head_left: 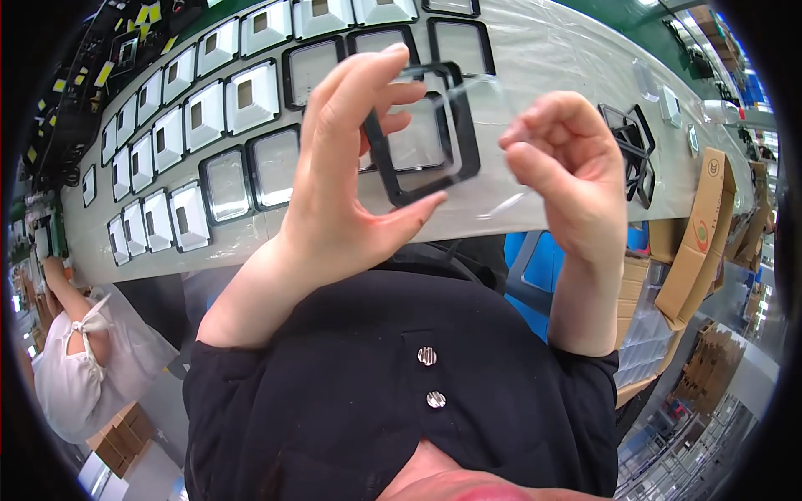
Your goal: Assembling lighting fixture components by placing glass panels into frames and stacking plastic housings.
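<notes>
My left hand [330, 159] grips a black rectangular frame [466, 134] with rounded corners, held tilted above the table. Its thumb presses near the lower edge while the other fingers spread along the far side. A thin clear sheet [483, 90] overlaps the frame's upper right part and reaches toward my right hand [572, 163]. There, thumb and fingertips are pinched together at the sheet's edge; the exact contact is hard to see. Beneath and behind the held frame lie similar black frames with clear panes [462, 48] on the table.
Rows of white housings with black rims [252, 96] fill the table's left side. Loose black frames [635, 154] are piled at right. An open cardboard box [697, 242] with clear pieces stands beside the table's right end. At far left is another person [92, 359].
</notes>
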The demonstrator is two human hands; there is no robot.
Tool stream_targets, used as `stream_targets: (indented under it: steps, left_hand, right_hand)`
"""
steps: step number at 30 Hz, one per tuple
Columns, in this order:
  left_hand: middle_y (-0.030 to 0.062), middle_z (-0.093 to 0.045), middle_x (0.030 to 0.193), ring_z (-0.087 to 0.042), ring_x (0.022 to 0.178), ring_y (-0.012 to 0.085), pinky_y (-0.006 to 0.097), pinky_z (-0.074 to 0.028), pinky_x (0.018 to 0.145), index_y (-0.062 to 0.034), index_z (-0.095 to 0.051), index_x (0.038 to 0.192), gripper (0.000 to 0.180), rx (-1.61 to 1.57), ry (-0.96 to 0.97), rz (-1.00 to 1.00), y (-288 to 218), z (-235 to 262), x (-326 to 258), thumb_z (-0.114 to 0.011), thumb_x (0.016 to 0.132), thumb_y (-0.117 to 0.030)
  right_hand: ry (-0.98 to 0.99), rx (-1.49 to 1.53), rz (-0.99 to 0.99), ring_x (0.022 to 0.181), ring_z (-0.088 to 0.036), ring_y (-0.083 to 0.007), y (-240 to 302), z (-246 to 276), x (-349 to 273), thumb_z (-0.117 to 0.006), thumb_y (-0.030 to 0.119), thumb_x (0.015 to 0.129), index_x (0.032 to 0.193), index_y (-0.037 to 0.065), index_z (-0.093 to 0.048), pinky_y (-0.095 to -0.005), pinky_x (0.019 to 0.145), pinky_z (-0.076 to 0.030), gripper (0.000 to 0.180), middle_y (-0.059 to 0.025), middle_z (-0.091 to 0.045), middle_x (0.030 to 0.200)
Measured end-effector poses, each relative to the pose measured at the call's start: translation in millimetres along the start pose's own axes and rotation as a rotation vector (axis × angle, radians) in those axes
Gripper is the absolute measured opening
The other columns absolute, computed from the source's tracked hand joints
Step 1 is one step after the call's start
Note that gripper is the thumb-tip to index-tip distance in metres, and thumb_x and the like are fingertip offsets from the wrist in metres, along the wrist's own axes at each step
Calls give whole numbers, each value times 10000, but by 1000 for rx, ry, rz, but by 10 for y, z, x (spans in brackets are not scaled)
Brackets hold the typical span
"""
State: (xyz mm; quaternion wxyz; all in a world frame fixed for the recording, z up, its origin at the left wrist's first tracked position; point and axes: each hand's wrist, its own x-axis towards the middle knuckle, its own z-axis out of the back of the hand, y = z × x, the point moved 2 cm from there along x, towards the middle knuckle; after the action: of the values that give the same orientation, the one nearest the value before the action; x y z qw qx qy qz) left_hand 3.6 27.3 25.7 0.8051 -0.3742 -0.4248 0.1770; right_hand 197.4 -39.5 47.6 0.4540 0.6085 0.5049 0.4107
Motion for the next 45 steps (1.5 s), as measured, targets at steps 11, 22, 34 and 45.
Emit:
stream_targets:
  steps: [11, 22, 34, 45]
  left_hand:
    - [192, -382, 1409, -508, 1256, 329, 377, -432, 1012, -60, -164, 1483, 1140, -59, 83, -44, -69, -37, -27, -876, 593, -24]
    - [254, -389, 1375, -446, 1294, 335, 365, -372, 1058, -73, -16, 1513, 1252, -24, 84, -120, -79, -32, 9, -884, 611, -70]
    - [230, -381, 1381, -439, 1302, 351, 380, -379, 1076, -63, -43, 1512, 1235, -54, 106, -77, -99, -60, -39, -882, 605, -49]
    - [164, -415, 1372, -484, 1233, 307, 375, -472, 951, 15, -334, 1411, 997, -229, 80, 15, 66, -579, -100, -850, 559, -13]
  right_hand:
    - [60, -171, -89, 889, -579, -98, -136, -174, -12, -736, 37, 803, 1338, 40, -391, -232, 775, -456, 637, -39, -596, 984]
    - [135, 287, -264, 795, -617, -84, -206, -173, 2, -723, 25, 818, 1290, -8, -381, -229, 730, -496, 584, -41, -649, 856]
    - [63, 170, -299, 677, -578, -92, -165, -180, -33, -731, 39, 779, 1346, 5, -394, -213, 632, -449, 661, -34, -600, 763]
    - [-1, -67, -309, 730, -577, -72, -206, 221, -267, -739, 27, 797, 1375, 27, -348, -201, 633, -430, 698, -38, -610, 844]
